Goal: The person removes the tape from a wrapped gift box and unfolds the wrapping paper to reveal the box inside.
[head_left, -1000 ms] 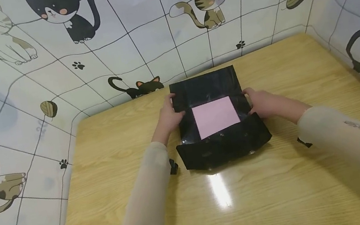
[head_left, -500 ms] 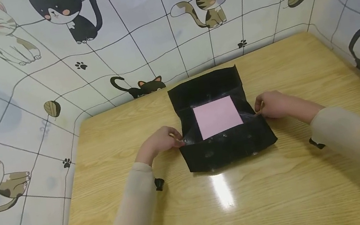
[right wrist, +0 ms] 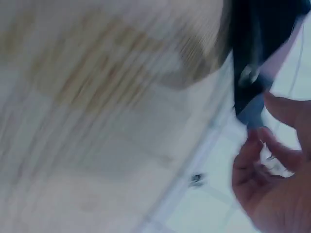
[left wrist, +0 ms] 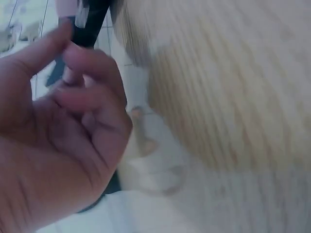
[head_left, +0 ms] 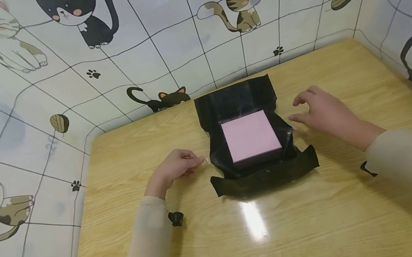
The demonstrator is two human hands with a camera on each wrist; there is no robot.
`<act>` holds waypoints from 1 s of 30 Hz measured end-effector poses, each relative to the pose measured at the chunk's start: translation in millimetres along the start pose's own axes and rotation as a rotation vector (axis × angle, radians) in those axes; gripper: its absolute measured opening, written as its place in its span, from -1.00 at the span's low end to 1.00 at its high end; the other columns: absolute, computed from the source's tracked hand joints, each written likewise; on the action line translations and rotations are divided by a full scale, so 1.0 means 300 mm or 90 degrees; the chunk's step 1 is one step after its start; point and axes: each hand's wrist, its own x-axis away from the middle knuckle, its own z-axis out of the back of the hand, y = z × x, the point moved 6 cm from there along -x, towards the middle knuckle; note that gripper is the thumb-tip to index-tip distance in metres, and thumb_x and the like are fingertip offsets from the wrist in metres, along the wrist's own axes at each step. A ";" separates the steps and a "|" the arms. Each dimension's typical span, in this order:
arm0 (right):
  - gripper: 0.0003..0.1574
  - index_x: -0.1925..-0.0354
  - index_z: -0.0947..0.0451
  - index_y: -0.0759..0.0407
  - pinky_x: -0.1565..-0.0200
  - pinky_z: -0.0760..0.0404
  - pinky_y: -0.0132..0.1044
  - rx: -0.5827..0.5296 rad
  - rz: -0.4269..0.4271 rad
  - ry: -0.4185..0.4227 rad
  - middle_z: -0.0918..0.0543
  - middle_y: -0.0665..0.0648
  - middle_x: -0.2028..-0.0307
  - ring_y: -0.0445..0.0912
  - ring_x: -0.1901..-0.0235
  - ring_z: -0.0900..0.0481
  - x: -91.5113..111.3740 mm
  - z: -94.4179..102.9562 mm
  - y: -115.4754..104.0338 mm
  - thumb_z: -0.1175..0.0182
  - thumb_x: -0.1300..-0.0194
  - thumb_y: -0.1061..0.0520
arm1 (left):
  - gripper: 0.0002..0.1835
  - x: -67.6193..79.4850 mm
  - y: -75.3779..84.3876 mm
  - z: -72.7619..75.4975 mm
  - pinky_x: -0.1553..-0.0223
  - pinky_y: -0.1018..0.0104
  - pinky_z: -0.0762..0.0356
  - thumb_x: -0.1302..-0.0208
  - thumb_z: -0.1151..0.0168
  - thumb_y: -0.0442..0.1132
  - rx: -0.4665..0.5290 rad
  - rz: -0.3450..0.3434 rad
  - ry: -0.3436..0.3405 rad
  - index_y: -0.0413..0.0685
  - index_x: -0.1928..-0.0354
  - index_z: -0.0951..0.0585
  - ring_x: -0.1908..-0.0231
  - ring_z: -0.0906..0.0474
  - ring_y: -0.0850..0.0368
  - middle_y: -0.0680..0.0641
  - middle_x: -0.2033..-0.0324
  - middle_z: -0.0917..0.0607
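A pink square-topped box (head_left: 251,135) with a dark side lies on a spread black plastic wrapping (head_left: 235,100) on the table. Crumpled side edges of the wrapping stand beside the box, and its front flap (head_left: 266,175) lies low. My left hand (head_left: 176,168) is just left of the wrapping, fingers loosely bent, thumb near the index finger. A whitish glint shows by its fingertips; in the left wrist view a similar bright spot lies on the black plastic. To the right, my right hand (head_left: 323,110) hovers with thumb and fingers apart, off the wrapping in the head view.
A small black scrap (head_left: 176,218) lies by the left sleeve, and another dark scrap (head_left: 368,169) is partly behind the right sleeve. Cat-patterned walls (head_left: 176,51) bound the wooden table (head_left: 290,233) at the back and sides. Both wrist views are blurred.
Both hands moved from the wrapping's upper sides to its front corners, then outward off them. The raised front flap dropped, uncovering the box's front side.
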 end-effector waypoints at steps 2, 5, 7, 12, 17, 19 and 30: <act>-0.61 -0.07 -0.65 0.28 0.10 -0.69 0.07 0.026 0.074 0.031 -0.62 0.30 -0.06 0.12 0.14 -0.65 0.043 0.001 -0.076 -0.39 -0.45 0.04 | -0.65 0.022 0.032 -0.001 0.41 0.32 -0.36 -0.45 -0.41 -0.03 -0.080 -0.052 0.054 -0.08 0.40 -0.58 0.52 -0.37 0.18 0.09 0.59 -0.46; -0.82 0.11 -0.71 0.18 0.21 -0.68 -0.12 0.030 0.180 -0.008 -0.72 0.10 0.13 -0.10 0.27 -0.63 0.109 -0.028 -0.173 -0.46 -0.38 0.14 | -0.71 0.067 0.103 -0.039 0.35 0.24 -0.48 -0.42 -0.44 -0.03 -0.194 -0.178 0.111 0.02 0.39 -0.59 0.39 -0.49 0.12 0.06 0.47 -0.58; -0.79 0.14 -0.73 0.16 0.19 -0.69 -0.16 0.027 0.211 -0.052 -0.74 0.05 0.19 -0.15 0.29 -0.60 0.148 -0.050 -0.204 -0.51 -0.33 0.11 | -0.73 0.105 0.139 -0.078 0.13 0.14 -0.63 -0.39 -0.47 0.02 -0.258 -0.244 0.126 0.05 0.28 -0.62 0.15 -0.60 0.06 0.03 0.24 -0.67; -0.22 -0.12 -0.71 0.24 -0.11 -0.70 0.12 0.128 0.211 -0.105 -0.70 0.20 -0.14 0.12 -0.06 -0.67 0.231 -0.085 -0.193 -0.53 -0.22 -0.31 | -0.40 0.192 0.163 -0.171 -0.52 -0.16 -0.38 -0.26 -0.48 0.31 -0.471 -0.289 0.106 0.12 -0.17 -0.67 -0.53 -0.34 -0.07 0.00 -0.45 -0.52; 0.41 -0.52 -0.42 0.21 -0.30 -0.33 0.60 0.229 0.170 -0.175 -0.32 0.31 -0.60 0.42 -0.56 -0.22 0.276 -0.137 -0.126 -0.41 -0.02 -0.66 | 0.01 0.217 0.126 -0.223 -0.54 -0.58 0.02 -0.15 -0.35 0.57 -0.649 -0.240 0.085 0.21 -0.55 -0.46 -0.73 0.09 -0.13 0.03 -0.69 -0.21; 0.53 -0.60 -0.30 0.19 -0.35 -0.16 0.67 0.230 0.159 -0.201 -0.19 0.31 -0.66 0.43 -0.61 -0.10 0.279 -0.158 -0.102 -0.39 0.04 -0.71 | 0.11 0.213 0.103 -0.232 -0.51 -0.65 0.09 -0.10 -0.31 0.64 -0.679 -0.216 0.076 0.23 -0.60 -0.39 -0.74 0.16 -0.14 0.00 -0.70 -0.17; 0.60 -0.70 -0.07 0.15 -0.40 0.02 0.70 0.213 0.146 -0.218 -0.02 0.28 -0.71 0.43 -0.65 0.02 0.260 -0.164 -0.049 -0.27 -0.05 -0.76 | 0.37 0.202 0.040 -0.256 -0.49 -0.68 0.12 -0.01 -0.22 0.76 -0.661 -0.160 0.023 0.21 -0.74 -0.04 -0.75 0.27 -0.13 -0.05 -0.75 0.07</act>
